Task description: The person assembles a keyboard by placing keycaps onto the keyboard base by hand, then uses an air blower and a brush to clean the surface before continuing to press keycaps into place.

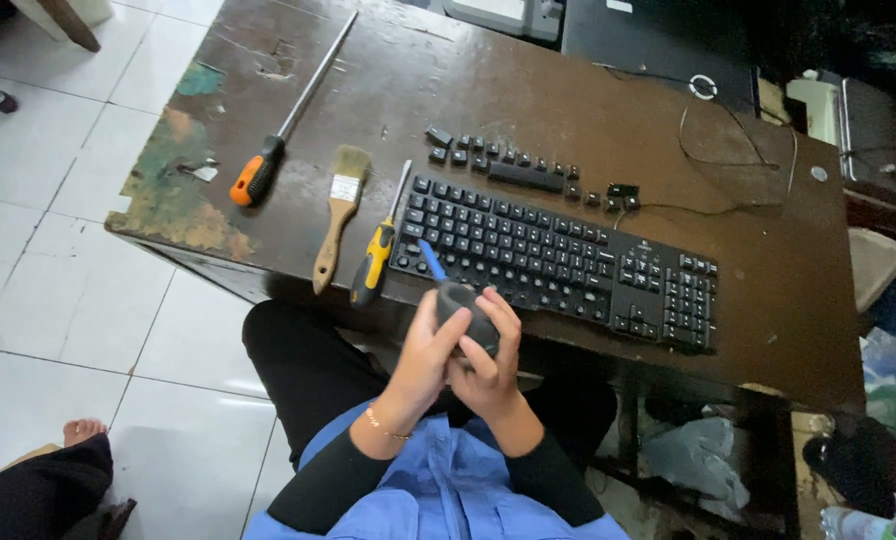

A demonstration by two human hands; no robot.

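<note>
— So, what are the hands doing?

— Both are wrapped round a dark rubber air-blower bulb (465, 312) with a blue nozzle (431, 259), held low in the middle of the frame, just in front of the table (608, 110) edge and above the lap. The left hand (426, 358) has its fingers (438, 330) clamped on the bulb's left side; the right hand (490, 365) has its fingers (505, 318) curled over the right side and top.

— Where does the nozzle point?

— Up and to the left, its tip over the lower left corner of the black keyboard (558, 262).

— What else lies on the table?

— Just left of the keyboard, a yellow-and-black screwdriver (378, 255); beside that a wooden-handled paintbrush (338, 215); further to the upper left a long screwdriver with an orange handle (283, 125). Above the keyboard, a row of loose black keycaps (513, 168).

— Anyone else around?

— A bare foot (83, 430) and a dark trouser leg show at the lower left, on the white tiled floor (48, 250).
</note>
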